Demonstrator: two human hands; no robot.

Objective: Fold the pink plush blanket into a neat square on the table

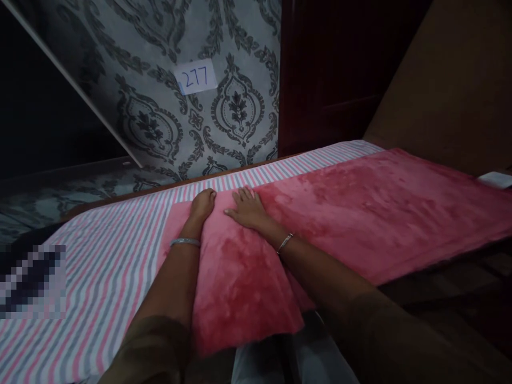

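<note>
A pink plush blanket (344, 213) with darker red patches lies across a striped sheet (120, 250) of white, pink and grey-blue. My left hand (204, 204) is closed at the blanket's far edge near its left corner, its fingers curled against the fabric. Just to its right, my right hand (248, 208) presses flat on the blanket with fingers spread. Between my arms, a section of the blanket hangs over the near edge, with a fold under my right forearm.
Behind the bed's wooden edge (116, 200) rises a patterned wall (160, 48) with a paper marked 277 (196, 76). A dark red panel (320, 69) stands beside it, and a brown board (452, 90) at right. A small white item (496, 179) sits at the far right.
</note>
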